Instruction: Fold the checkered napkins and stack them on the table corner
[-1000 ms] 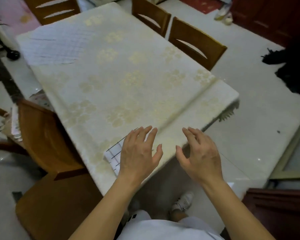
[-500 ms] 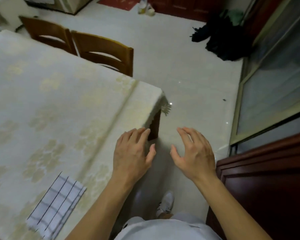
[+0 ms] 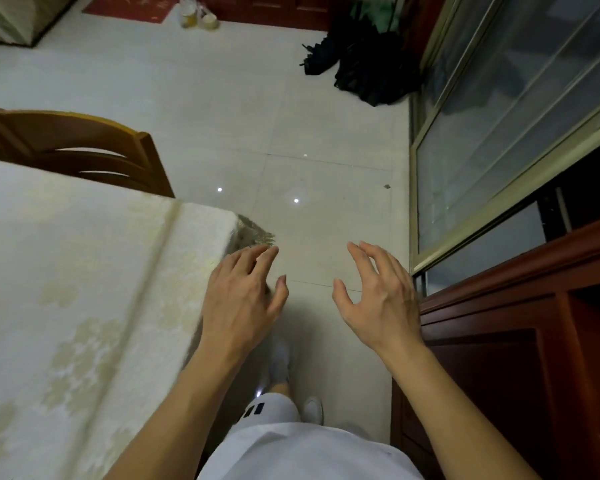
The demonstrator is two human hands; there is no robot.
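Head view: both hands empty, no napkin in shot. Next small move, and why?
Probably turn back toward the table to bring a checkered napkin into view. The left hand and right hand hover open and hold nothing, near the table's corner and mostly over the floor. No napkin shows on the visible tablecloth, so there is nothing here to fold.

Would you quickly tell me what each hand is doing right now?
Left hand: open, holding nothing.
Right hand: open, holding nothing.
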